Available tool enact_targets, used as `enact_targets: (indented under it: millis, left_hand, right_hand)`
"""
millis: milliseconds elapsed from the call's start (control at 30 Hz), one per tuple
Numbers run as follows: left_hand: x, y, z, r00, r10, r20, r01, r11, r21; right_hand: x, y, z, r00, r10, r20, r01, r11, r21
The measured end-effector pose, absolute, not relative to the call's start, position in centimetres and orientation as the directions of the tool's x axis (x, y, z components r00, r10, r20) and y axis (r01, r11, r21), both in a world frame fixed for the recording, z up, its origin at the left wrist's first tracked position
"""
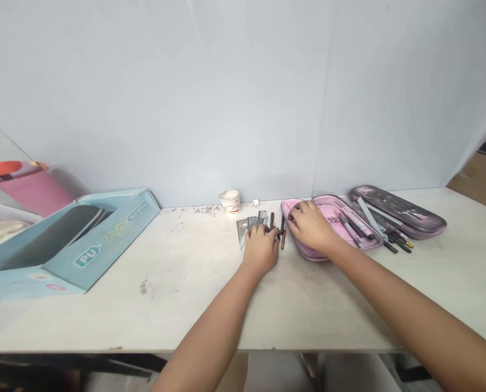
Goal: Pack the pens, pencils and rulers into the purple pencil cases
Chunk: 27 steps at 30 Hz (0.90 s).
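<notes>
My left hand (261, 249) rests on the white table (186, 294), fingers curled over a clear set square (245, 224) and several dark pens (283, 231); whether it grips any is hidden. My right hand (309, 225) lies inside the left end of an open pink pencil case (308, 251), fingers bent down onto its tray, with what they touch hidden. More pens and a ruler (368, 215) lie in the case's right part. Its dark lid half (398, 211) lies flat behind, to the right.
A light blue cardboard box (83, 245) lies open at the left. A small white cup (230, 201) stands by the grey wall. A pink object (30, 188) sits at the far left. The table's front edge runs close below my forearms.
</notes>
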<state>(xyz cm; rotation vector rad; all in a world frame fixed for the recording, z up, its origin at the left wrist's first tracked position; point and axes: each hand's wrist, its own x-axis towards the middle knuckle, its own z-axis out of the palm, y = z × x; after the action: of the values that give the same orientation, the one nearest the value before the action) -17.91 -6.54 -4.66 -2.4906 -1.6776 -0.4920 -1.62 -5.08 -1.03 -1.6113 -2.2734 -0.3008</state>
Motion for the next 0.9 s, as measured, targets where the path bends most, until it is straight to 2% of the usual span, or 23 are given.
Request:
enact_targets:
  millis: [267, 533, 667, 800, 900]
  left_hand:
    - [-18.9, -6.3, -5.8, 0.294, 0.888, 0.353, 0.913, -0.370, 0.171]
    - [-18.8, -6.4, -5.5, 0.264, 0.919, 0.293, 0.917, -0.334, 0.219]
    - [-18.8, -6.5, -5.6, 0.246, 0.926, 0.286, 0.918, -0.317, 0.236]
    - [-18.7, -6.4, -5.4, 0.180, 0.925, 0.334, 0.906, -0.288, 0.309]
    - [-18.6, -6.4, -4.7, 0.144, 0.912, 0.384, 0.868, -0.302, 0.393]
  right_hand:
    - [-6.4, -4.1, -1.9, -0.373, 0.906, 0.202, 0.928, 0.368, 0.065]
    - [-8.5, -3.8, -2.4, -0.195, 0.975, 0.106, 0.979, 0.187, 0.081]
    - [-9.1, -4.0, -2.3, -0.125, 0.986, 0.109, 0.991, 0.118, 0.063]
    - [-8.7, -4.6, -2.0, -0.105, 0.966, 0.237, 0.993, 0.114, -0.026]
    - [-7.7, -5.1, -2.3, -0.108, 0.927, 0.360, 0.945, 0.208, -0.253]
